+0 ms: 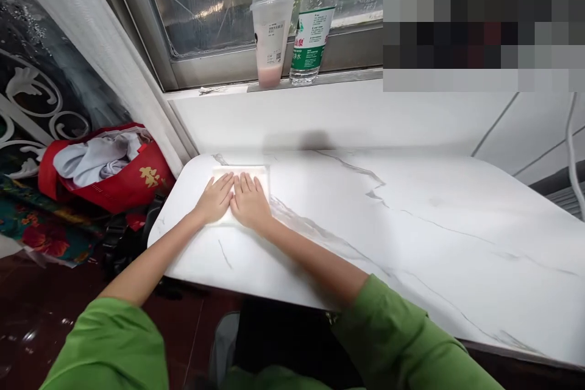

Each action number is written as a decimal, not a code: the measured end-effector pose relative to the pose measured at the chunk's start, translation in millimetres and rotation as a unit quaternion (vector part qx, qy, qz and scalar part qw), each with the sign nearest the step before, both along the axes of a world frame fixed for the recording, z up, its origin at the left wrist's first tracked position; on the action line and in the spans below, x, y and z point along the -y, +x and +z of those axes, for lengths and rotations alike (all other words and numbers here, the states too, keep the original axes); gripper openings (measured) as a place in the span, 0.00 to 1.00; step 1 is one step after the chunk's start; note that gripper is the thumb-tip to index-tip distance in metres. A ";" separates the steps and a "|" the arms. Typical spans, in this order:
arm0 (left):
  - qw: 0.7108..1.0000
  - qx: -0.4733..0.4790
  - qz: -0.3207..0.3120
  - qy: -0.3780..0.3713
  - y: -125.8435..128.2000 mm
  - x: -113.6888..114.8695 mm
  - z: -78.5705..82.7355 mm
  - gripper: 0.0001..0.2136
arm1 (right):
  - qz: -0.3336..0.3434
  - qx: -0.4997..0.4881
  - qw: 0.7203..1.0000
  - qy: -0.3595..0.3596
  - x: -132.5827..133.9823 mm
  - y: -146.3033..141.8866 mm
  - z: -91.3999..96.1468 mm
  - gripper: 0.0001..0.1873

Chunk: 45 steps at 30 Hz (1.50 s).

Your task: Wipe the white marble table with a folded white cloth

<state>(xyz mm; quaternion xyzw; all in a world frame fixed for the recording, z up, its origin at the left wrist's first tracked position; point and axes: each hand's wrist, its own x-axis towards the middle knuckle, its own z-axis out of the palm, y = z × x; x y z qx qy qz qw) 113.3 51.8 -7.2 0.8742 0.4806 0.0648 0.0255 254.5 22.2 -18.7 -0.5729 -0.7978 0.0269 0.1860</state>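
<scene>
Flat on a thin white square sheet [264, 178] lie both hands, side by side near the left end of the white marbled tabletop [411, 244]. Whether the sheet is cloth or paper I cannot tell. My left hand [214, 200] presses on its left part, palm down, with fingers stretched out. Just right of it, my right hand [250, 202] also rests palm down with its fingers extended. The thumbs meet or nearly meet in the middle. Neither hand grips anything, and the hands cover much of the sheet.
On the window ledge behind the table stand a lidded plastic cup [272, 30] with pink drink and a clear water bottle [313, 36]. A red bag [109, 186] holding pale cloth sits left of the table. A white cable [572, 152] hangs at the right.
</scene>
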 end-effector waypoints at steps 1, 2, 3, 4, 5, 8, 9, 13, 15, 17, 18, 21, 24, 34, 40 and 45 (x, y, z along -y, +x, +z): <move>1.000 0.001 -0.003 0.003 -11.6 19.4 -0.5 0.25 | 0.017 -0.004 1.000 -0.004 18.4 -7.9 1.2 0.32; 1.000 0.002 -0.007 0.006 -24.0 38.8 -0.7 0.25 | 0.035 -0.011 0.999 -0.008 36.3 -16.4 2.7 0.32; 1.000 0.003 -0.012 0.008 -36.9 57.7 -0.4 0.25 | 0.053 -0.019 0.998 -0.011 53.3 -25.3 4.3 0.33; 1.000 0.004 -0.017 0.010 -49.7 75.8 0.2 0.25 | 0.070 -0.029 0.997 -0.014 68.9 -34.4 6.1 0.33; 1.000 0.005 -0.017 0.012 -62.0 92.3 1.2 0.25 | 0.085 -0.040 0.995 -0.016 82.7 -43.5 7.9 0.34; 1.000 0.003 0.001 0.015 -93.0 128.6 5.1 0.25 | 0.126 -0.062 0.990 -0.030 110.3 -67.3 13.2 0.34; 1.000 0.000 0.008 0.014 -100.8 135.2 6.2 0.25 | 0.135 -0.063 0.988 -0.036 114.8 -73.4 14.7 0.34; 1.000 -0.013 0.015 -0.010 -119.5 134.1 8.5 0.26 | 0.150 -0.054 0.986 -0.042 113.1 -87.4 18.3 0.35; 1.000 -0.015 0.016 -0.021 -122.8 120.0 8.1 0.26 | 0.146 -0.045 0.987 -0.039 101.9 -89.8 18.1 0.35; 0.999 -0.009 0.020 -0.025 -122.5 98.7 7.2 0.27 | 0.137 -0.037 0.989 -0.037 83.9 -90.7 16.6 0.35; 0.999 -0.005 0.021 -0.025 -121.0 85.5 6.8 0.27 | 0.131 -0.035 0.990 -0.035 72.4 -90.7 15.3 0.35; 0.999 0.007 0.022 -0.027 -112.0 37.9 6.0 0.28 | 0.103 -0.043 0.994 -0.020 29.8 -88.5 10.5 0.35; 0.999 0.005 0.014 -0.037 -98.4 -15.4 6.1 0.27 | 0.065 -0.053 0.996 -0.014 -17.7 -83.1 5.6 0.34; 0.999 -0.010 0.003 -0.033 -63.0 -142.4 3.2 0.26 | -0.001 -0.051 0.999 -0.015 -133.1 -63.8 -2.2 0.33; 1.000 -0.007 0.005 -0.019 -58.9 -167.8 -0.5 0.26 | -0.012 -0.057 0.998 -0.002 -157.7 -61.7 -5.6 0.32; 0.999 0.000 0.032 -0.015 -55.7 -156.3 -1.3 0.25 | -0.004 -0.046 0.999 -0.006 -149.7 -57.8 -3.8 0.32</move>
